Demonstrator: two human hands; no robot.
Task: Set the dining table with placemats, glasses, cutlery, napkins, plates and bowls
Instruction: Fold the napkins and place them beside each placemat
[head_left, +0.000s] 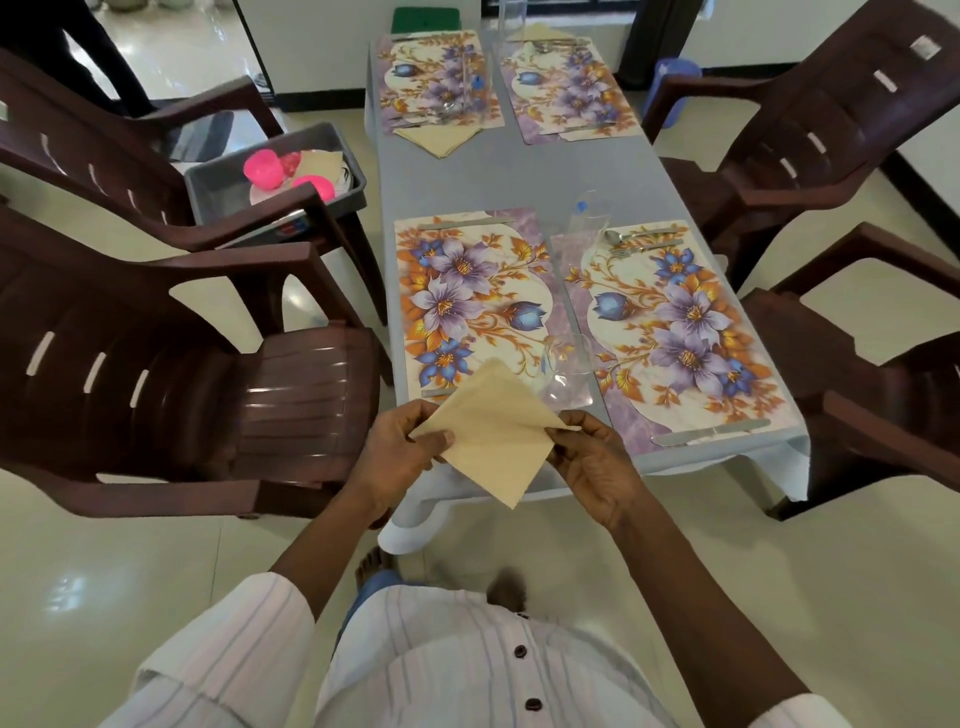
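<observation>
Fingers and thumb of the left hand (400, 452) pinched the left corner of a beige napkin (493, 441), while the right hand (592, 467) pinched its right corner the same way. The napkin hung between them as a diamond, just over the near edge of the table (519, 176), its lower point off the table.

On the table's near left lay a flowered placemat (467, 301), with the napkin's upper point over its near edge. Beside it, on the table's near right, lay a second placemat (670, 322). A clear glass (566, 369) sat near the table's front edge where the two mats met; whether it stood upright I could not tell. A knife (706, 432) lay along the second placemat's near edge, and a spoon (618, 236) and fork (639, 250) lay at its far edge. A second glass (587, 213) stood just past them, toward the table's middle.

At the table's far end lay a third placemat (436, 78) on the left and a fourth placemat (569, 88) on the right. A second napkin (439, 137) lay at the third one's near edge.

Left of the table, a grey bin (311, 143) held pink bowls (262, 166). Brown chairs (291, 395) stood along both sides of the table.
</observation>
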